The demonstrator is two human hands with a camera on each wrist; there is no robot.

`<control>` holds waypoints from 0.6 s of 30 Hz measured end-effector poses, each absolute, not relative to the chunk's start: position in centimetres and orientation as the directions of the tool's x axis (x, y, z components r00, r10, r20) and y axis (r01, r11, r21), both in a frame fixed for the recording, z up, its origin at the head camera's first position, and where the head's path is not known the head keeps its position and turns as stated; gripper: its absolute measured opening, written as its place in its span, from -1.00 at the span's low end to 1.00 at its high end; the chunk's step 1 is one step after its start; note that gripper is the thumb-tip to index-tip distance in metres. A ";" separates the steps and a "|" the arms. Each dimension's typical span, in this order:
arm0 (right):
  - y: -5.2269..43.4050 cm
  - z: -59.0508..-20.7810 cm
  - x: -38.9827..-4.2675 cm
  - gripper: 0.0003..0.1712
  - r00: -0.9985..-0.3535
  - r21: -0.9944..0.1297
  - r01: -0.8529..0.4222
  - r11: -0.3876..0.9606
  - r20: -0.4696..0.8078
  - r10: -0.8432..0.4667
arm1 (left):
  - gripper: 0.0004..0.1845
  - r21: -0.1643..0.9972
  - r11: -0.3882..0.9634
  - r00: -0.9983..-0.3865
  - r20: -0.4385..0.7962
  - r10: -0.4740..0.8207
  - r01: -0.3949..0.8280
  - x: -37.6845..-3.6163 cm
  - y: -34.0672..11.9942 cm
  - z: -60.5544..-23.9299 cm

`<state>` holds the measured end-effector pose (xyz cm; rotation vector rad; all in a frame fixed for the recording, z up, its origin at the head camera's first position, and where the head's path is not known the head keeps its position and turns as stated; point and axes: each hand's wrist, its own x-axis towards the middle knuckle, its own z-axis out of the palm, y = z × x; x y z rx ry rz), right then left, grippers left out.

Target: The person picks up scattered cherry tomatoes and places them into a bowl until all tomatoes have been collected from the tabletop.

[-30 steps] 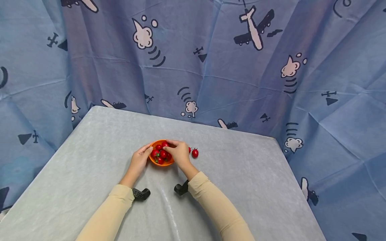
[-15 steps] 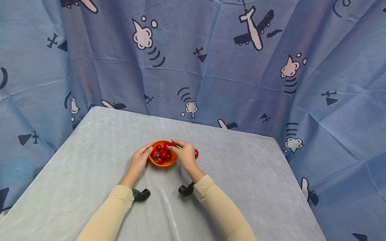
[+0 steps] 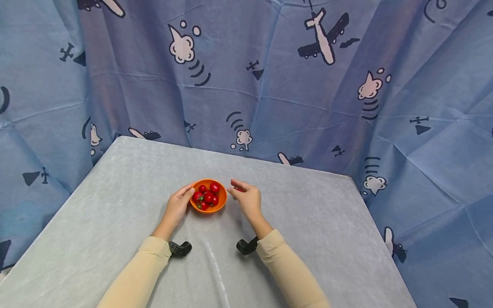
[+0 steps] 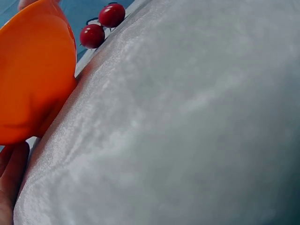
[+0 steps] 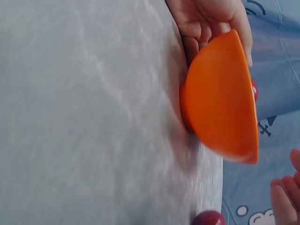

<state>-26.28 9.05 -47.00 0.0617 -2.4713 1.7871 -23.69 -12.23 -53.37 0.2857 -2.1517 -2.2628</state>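
An orange bowl (image 3: 221, 206) stands on the table with several red cherry tomatoes (image 3: 208, 197) in it, some with green stems. My left hand (image 3: 177, 210) holds the bowl at its left side, thumb at the rim and fingers along the outer wall. In the right wrist view, the left hand (image 5: 213, 18) shows behind the bowl. My right hand (image 3: 249, 203) is just right of the bowl, apart from it, fingers loosely bent and nothing between them. Two loose tomatoes (image 4: 92, 36) lie on the cloth beyond the bowl in the left wrist view; the right hand mostly hides them in the head view.
A pale grey cloth (image 3: 308, 222) covers the table. Behind and beside it hangs a blue curtain (image 3: 231, 64) printed with planes and clouds. Black wrist mounts (image 3: 180, 249) stick out inward from both sleeves.
My right hand has let go of a tomato inside the bowl and moved right, out past the rim, over the loose tomatoes. The left hand and bowl have stayed in place.
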 end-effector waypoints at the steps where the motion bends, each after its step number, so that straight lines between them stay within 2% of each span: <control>1: 9.3 -47.0 -26.3 -0.64 -0.995 -0.945 -0.080 0.316 0.094 0.030 | -0.51 0.991 -0.056 -0.983 -0.126 -0.132 -0.120 -23.7 -12.2 -53.4; 18: 12.3 -48.1 -26.2 -0.64 -0.993 -0.925 -0.018 0.380 0.062 0.105 | -0.50 0.989 -0.066 -0.984 -0.141 -0.113 -0.134 -23.3 -12.3 -52.4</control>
